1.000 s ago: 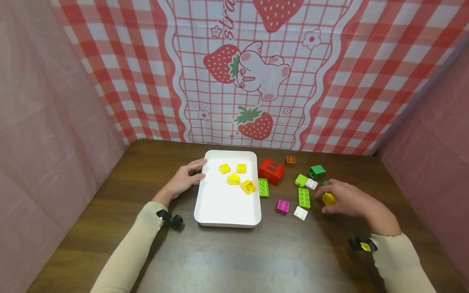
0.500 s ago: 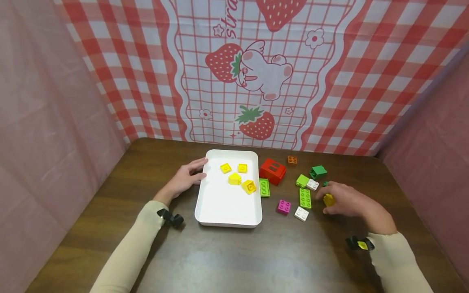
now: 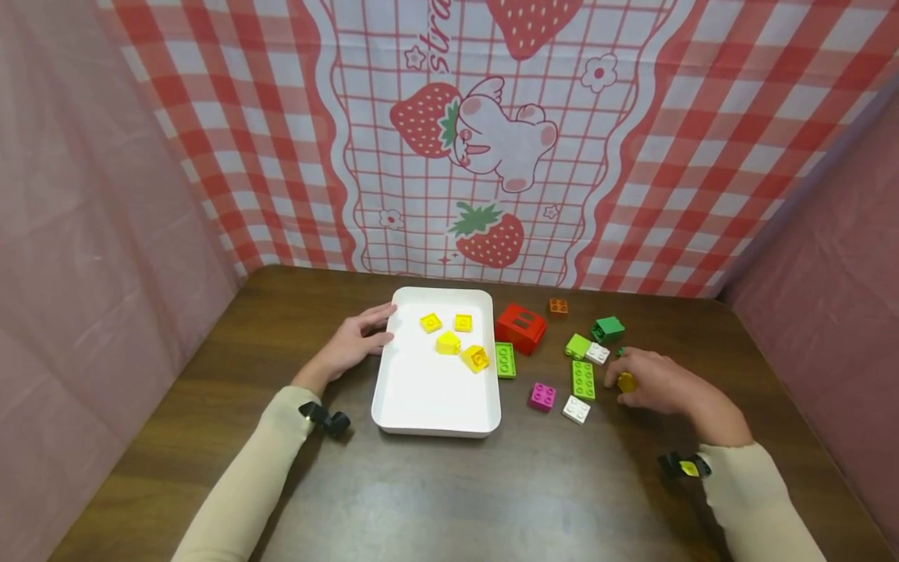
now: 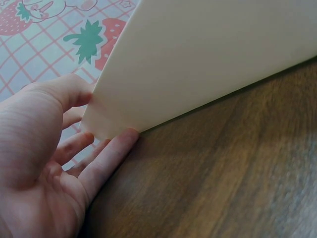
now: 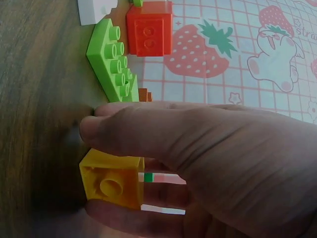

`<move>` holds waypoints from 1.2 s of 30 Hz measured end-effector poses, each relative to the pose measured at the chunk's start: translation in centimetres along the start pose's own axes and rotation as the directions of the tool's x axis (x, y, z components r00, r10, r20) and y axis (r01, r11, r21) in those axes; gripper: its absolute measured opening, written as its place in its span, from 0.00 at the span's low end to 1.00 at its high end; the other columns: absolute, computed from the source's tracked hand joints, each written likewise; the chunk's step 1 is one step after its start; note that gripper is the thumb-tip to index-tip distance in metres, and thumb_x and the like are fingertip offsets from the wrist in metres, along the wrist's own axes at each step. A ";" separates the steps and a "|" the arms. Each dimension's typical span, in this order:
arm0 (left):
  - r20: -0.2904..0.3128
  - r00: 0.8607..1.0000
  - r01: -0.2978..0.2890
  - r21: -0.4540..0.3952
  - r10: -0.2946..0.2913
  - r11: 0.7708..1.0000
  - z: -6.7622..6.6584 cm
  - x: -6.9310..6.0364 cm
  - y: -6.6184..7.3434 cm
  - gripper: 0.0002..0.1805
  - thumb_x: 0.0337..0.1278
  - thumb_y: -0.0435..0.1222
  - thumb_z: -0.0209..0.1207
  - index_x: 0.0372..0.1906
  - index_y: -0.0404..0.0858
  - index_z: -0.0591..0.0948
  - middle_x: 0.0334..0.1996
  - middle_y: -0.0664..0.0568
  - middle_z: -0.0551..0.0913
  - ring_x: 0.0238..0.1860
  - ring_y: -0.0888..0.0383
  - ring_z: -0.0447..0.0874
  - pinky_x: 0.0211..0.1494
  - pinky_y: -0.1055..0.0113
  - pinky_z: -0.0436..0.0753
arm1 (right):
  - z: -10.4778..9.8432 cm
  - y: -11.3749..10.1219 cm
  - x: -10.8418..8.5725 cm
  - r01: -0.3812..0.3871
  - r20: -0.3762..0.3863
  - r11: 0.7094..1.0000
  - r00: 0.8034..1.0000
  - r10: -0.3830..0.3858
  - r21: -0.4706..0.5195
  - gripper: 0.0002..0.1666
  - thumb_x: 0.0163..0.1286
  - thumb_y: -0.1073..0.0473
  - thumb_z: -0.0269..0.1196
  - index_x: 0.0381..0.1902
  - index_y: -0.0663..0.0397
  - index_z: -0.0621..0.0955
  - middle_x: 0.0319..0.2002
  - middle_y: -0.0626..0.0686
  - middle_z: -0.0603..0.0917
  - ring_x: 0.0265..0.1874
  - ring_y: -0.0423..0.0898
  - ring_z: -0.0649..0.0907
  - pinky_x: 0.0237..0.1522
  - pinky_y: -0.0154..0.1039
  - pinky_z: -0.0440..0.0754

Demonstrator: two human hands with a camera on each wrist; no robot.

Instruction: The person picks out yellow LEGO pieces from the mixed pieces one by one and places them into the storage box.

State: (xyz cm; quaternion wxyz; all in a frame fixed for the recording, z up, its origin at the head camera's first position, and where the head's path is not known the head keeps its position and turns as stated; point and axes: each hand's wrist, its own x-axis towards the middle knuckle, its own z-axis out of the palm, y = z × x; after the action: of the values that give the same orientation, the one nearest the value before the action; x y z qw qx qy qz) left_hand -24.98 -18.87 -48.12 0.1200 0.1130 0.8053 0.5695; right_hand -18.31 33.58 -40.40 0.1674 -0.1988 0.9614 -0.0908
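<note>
On the left, my left hand (image 3: 354,343) rests against the side of a white tray (image 3: 435,406), its fingertips touching the outer wall. In the left wrist view, the thumb and fingers lie spread along that wall, one finger low by the tabletop. Inside the tray sit several yellow toy bricks (image 3: 448,343). My right hand (image 3: 660,380) is low over the table at the right, holding a yellow toy brick (image 5: 111,181) between thumb and fingers. That brick's hollow underside faces the right wrist camera, and the hand partly hides it.
Between tray and right hand lie a red block (image 3: 521,328), lime plates (image 3: 583,380) (image 3: 505,361), a lime brick (image 3: 578,346), a magenta brick (image 3: 542,396), white bricks (image 3: 577,409) (image 3: 597,353), an orange brick (image 3: 558,306) and a green brick (image 3: 607,329). A checked cloth (image 3: 267,156) hangs behind.
My right hand and wrist have shifted slightly left, and the yellow brick in it shows less in the head view. The left hand and tray keep their place.
</note>
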 end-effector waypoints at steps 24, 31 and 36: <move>0.013 1.000 -0.024 -0.016 0.024 1.000 -0.1 0.0 0.1 0.36 0.85 0.32 0.62 0.89 0.37 0.66 0.93 0.40 0.56 0.87 0.34 0.67 0.70 0.55 0.91 | 0.0 0.4 0.2 -0.011 -0.032 1.000 0.999 0.011 -0.015 0.13 0.62 0.69 0.82 0.45 0.56 0.94 0.50 0.61 0.89 0.44 0.56 0.85 0.55 0.63 0.94; 0.009 1.000 -0.022 -0.009 0.022 1.000 -0.1 -0.1 0.3 0.36 0.85 0.33 0.62 0.89 0.39 0.66 0.93 0.41 0.56 0.88 0.34 0.67 0.71 0.52 0.90 | -0.1 0.5 0.1 0.002 -0.026 0.999 1.000 -0.003 -0.039 0.15 0.62 0.70 0.82 0.46 0.56 0.94 0.52 0.64 0.89 0.47 0.58 0.86 0.57 0.67 0.93; 0.012 1.000 -0.020 -0.004 0.020 1.000 -0.1 -0.1 0.3 0.36 0.85 0.34 0.62 0.89 0.39 0.66 0.93 0.41 0.57 0.88 0.34 0.67 0.71 0.52 0.90 | 0.0 0.6 0.1 0.010 -0.032 0.999 0.999 -0.011 -0.036 0.14 0.62 0.69 0.82 0.45 0.55 0.94 0.50 0.62 0.89 0.44 0.55 0.85 0.54 0.63 0.94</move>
State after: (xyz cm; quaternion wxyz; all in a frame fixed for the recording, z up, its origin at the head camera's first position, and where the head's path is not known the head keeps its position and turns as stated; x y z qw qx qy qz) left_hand -24.91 -18.88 -47.84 0.1194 0.1245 0.8022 0.5715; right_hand -18.64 34.10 -40.58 0.1478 -0.2052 0.9644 -0.0777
